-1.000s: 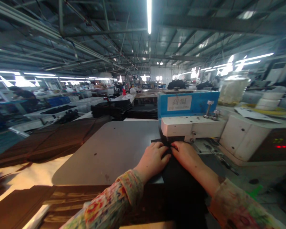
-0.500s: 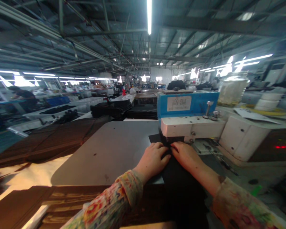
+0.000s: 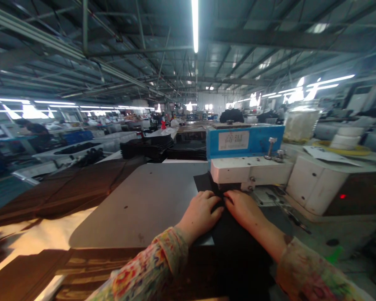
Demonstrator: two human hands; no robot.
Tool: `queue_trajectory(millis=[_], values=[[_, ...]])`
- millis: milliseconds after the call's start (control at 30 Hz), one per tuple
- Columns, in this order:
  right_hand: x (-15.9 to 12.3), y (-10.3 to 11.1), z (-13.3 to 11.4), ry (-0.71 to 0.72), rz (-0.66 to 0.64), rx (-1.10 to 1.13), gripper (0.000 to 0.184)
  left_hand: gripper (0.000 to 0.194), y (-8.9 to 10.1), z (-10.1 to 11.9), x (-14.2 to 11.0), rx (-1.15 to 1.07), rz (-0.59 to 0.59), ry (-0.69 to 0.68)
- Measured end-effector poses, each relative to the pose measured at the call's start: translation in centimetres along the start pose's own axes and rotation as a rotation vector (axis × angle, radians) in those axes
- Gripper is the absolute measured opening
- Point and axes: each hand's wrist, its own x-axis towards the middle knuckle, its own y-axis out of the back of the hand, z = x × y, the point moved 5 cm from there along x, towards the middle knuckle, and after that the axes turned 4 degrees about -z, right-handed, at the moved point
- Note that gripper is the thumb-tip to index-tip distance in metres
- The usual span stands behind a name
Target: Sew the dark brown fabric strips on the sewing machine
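Note:
A long black fabric piece (image 3: 235, 234) runs from the front edge of the table up to the head of a white and blue machine (image 3: 244, 169). My left hand (image 3: 202, 213) is closed on the fabric's left side, thumb and fingers drawn together just in front of the machine head. Close beside it, my right hand (image 3: 242, 205) pinches the same fabric from the right, fingertips nearly meeting the left ones. The fabric's far end lies on a grey metal plate (image 3: 138, 205). What sits right under the machine head is hidden.
Brown sheets (image 3: 69, 188) are stacked at left, and black stacked pieces (image 3: 147, 146) lie behind the plate. The machine's control box (image 3: 332, 184) stands at right, below a glass jar (image 3: 301, 123) and white rolls (image 3: 347, 138). A person (image 3: 34, 129) is far left.
The view has shifted slightly. The row of red lights on the control box is now a single red spot. Both hands keep their hold on the fabric, almost in place.

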Motion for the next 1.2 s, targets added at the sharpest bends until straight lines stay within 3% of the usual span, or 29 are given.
queue_trajectory(millis=[1200], values=[[-0.08,0.14,-0.29,0.016,0.029,-0.002,0.027,0.024,0.15,0.01,0.11,-0.017,-0.016,0.011]])
